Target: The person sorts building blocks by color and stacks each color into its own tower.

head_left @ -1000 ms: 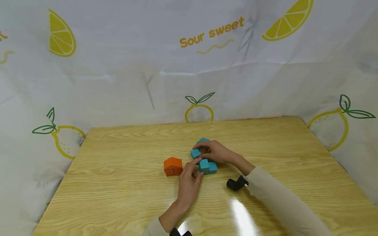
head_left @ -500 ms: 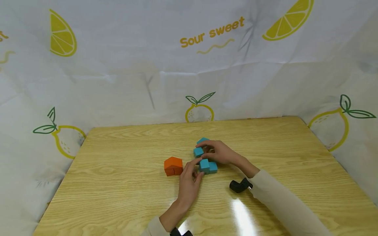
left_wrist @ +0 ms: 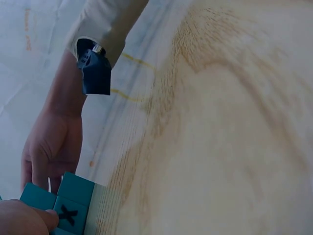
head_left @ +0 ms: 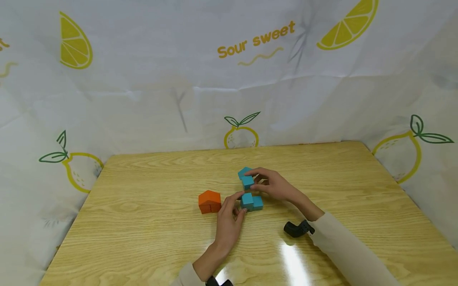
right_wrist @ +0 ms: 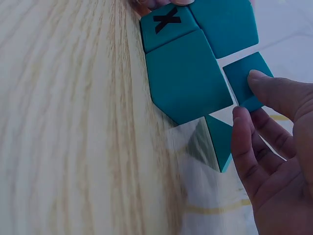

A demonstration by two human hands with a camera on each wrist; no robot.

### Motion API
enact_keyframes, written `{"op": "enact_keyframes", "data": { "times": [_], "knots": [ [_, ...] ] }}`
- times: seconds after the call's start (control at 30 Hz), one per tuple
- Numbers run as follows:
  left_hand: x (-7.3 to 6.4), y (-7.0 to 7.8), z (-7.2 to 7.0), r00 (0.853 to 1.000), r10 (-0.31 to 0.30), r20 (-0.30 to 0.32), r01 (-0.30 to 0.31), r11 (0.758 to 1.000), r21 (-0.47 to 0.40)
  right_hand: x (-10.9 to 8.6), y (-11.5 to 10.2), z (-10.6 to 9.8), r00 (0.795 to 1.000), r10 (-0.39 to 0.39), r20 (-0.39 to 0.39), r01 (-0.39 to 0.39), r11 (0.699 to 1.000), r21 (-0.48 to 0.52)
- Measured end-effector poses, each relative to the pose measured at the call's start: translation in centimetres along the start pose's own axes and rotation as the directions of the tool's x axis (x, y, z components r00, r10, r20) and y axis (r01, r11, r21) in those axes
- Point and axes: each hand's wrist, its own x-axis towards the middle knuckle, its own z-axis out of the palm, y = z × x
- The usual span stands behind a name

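Note:
My left hand [head_left: 229, 222] grips a blue block [head_left: 247, 200], thumb at its near side and index finger at its far side. A second blue block [head_left: 257, 203] sits against its right side. A black X shows on the face of the gripped block [left_wrist: 68, 213] in the left wrist view, with my thumb beside the mark. My right hand [head_left: 273, 184] pinches a blue cube [head_left: 248, 182] between thumb and fingers, just beyond those blocks. In the right wrist view this pinched cube [right_wrist: 248, 78] is apart from the joined blocks. Behind it lies a blue triangular block [head_left: 245, 172], partly covered.
An orange house-shaped group of blocks [head_left: 209, 201] stands left of my left hand. A black camera mount [head_left: 298, 229] sticks out from my right wrist. The wooden table [head_left: 143, 222] meets a white lemon-print cloth [head_left: 161, 119] at its back edge.
My right hand has moved rightward and slightly back with the pinched cube, which now overlaps the triangular block in the head view. My left hand has stayed in place.

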Motion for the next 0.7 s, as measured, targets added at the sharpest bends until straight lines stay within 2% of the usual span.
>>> {"op": "enact_keyframes", "data": {
  "times": [0.3, 0.57, 0.7],
  "knots": [
    [0.0, 0.0, -0.1, 1.000, -0.010, 0.002, 0.010, 1.000, 0.001, -0.9, 3.5, 0.2, 0.998, -0.055, -0.042, 0.054, 0.998, -0.011],
    [0.0, 0.0, 0.0, 1.000, -0.009, -0.001, 0.009, 1.000, 0.016, -2.1, 3.5, -0.2, 0.994, -0.085, -0.066, 0.086, 0.996, 0.004],
    [0.0, 0.0, 0.0, 1.000, -0.007, -0.003, 0.007, 1.000, 0.019, -2.7, 3.4, -0.1, 0.996, -0.069, -0.062, 0.070, 0.997, 0.024]
  ]
}}
